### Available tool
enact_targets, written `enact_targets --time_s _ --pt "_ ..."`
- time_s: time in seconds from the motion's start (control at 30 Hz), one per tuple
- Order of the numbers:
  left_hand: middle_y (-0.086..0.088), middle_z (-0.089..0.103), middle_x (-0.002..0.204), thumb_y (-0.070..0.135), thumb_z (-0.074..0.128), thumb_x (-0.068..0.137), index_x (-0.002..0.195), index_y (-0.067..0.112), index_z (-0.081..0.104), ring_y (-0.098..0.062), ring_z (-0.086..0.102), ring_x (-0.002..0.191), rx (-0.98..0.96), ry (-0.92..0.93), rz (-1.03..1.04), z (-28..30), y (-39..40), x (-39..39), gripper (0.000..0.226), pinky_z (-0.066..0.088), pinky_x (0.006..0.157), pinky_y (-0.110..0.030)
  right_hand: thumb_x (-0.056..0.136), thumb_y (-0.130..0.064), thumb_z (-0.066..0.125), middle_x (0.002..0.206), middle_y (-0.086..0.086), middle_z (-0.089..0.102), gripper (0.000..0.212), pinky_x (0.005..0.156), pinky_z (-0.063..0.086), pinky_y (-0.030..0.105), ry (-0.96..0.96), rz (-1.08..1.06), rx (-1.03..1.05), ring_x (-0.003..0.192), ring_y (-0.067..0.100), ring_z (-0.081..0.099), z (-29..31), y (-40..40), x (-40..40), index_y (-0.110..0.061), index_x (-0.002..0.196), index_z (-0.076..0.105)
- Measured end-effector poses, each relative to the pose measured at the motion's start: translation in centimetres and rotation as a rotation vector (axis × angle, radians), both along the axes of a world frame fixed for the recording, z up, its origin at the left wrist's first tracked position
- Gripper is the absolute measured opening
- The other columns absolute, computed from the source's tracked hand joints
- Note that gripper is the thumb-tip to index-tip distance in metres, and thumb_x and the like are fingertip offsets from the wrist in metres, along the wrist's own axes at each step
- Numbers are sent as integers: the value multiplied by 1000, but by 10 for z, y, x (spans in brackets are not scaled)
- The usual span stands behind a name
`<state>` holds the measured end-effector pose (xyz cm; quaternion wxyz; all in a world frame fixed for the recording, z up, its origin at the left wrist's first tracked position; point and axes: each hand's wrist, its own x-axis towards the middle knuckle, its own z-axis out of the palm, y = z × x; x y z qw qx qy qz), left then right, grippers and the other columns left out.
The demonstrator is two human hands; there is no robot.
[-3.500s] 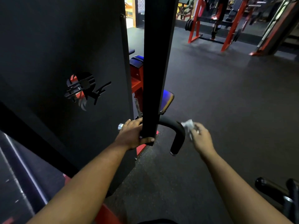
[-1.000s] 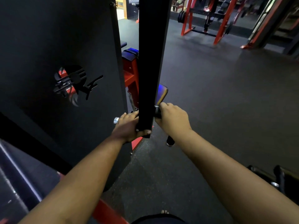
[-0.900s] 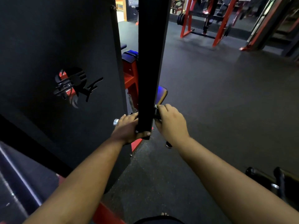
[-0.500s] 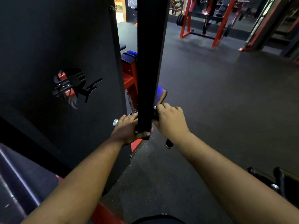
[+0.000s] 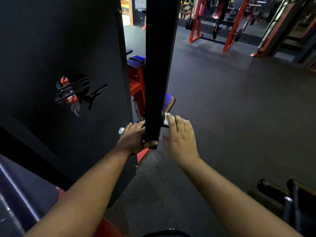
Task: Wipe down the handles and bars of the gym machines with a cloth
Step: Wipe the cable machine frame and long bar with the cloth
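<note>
Uncurled from its fist of half a second ago, the right hand [image 5: 181, 135] now lies with fingers nearly straight, pressing a white cloth [image 5: 166, 118] against the handle just right of the black upright bar [image 5: 158, 65] at frame center. The left hand [image 5: 135, 139] still grips the bar's lower end, thumb hooked under it. A black panel [image 5: 59, 65] fills the left; open rubber floor [image 5: 239, 108] spreads right toward red racks [image 5: 229, 28] at upper right.

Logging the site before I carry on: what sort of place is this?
A gym, most likely: red racks with weight plates at the back, dark rubber floor, and a padded seat beyond the black upright.
</note>
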<state>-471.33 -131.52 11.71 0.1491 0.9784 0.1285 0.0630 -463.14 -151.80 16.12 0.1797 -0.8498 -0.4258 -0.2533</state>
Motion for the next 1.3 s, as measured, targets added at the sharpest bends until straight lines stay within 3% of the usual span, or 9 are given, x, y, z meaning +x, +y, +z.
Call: enact_targets --time_s 0.13,0.33,0.43,0.5,0.63,0.83,0.9,1.07,1.3 --pt "-3 39 160 89 48 79 154 37 37 -28 36 147 -10 -12 -7 0 3 0 92 18 125 -52 87 -22 71 108 3 59 44 75 50 36 208 33 96 95 25 55 23 8 10 -18 129 58" --pt "-2 41 158 92 44 77 152 39 39 -28 37 145 -13 -17 -5 -3 5 0 91 18 125 -52 92 -22 66 161 14 31 78 120 33 47 157 110 204 150 34 31 -32 -22 0 -15 159 25" --pt "-1 39 160 88 48 80 152 38 38 -27 36 147 -1 -14 -10 -4 3 -1 89 17 125 -51 95 -31 70 164 5 24 84 121 32 46 380 70 326 154 21 22 -38 -26 -10 -23 161 20" --pt "-1 38 161 88 48 80 152 38 39 -27 35 147 3 -8 -7 -3 3 0 88 17 125 -51 92 -38 74 152 3 37 77 119 34 46 417 19 338 144 17 34 -17 -15 -11 -23 156 34" --pt "-3 43 157 95 38 74 149 34 45 -28 39 144 4 -11 -12 -2 3 0 97 20 123 -53 92 -28 71 131 9 56 58 105 46 48 113 51 66 117 29 54 16 6 7 -15 145 50" --pt "1 41 157 93 42 75 148 37 47 -26 38 144 0 -14 -8 -1 5 -2 93 21 123 -52 85 15 62 162 19 37 76 120 31 59 -212 413 18 151 42 31 -18 -32 35 -4 155 39" --pt "0 40 158 94 40 74 149 36 45 -27 38 144 4 -10 -9 -1 4 -3 95 20 123 -51 84 12 67 162 18 37 75 119 32 61 -253 460 -52 151 43 30 -19 -43 43 -4 153 43" --pt "0 38 161 93 40 75 151 36 43 -26 35 146 -10 -3 -5 1 2 -2 96 18 125 -51 108 -9 31 164 6 37 48 117 29 69 -510 528 -279 152 37 30 -20 -62 63 -13 153 47" --pt "1 39 159 88 49 80 153 38 40 -26 37 145 -12 -3 -2 1 1 -2 88 21 123 -52 105 -14 48 169 6 26 49 122 16 65 -483 480 -263 158 29 12 -58 -74 54 -14 154 45"
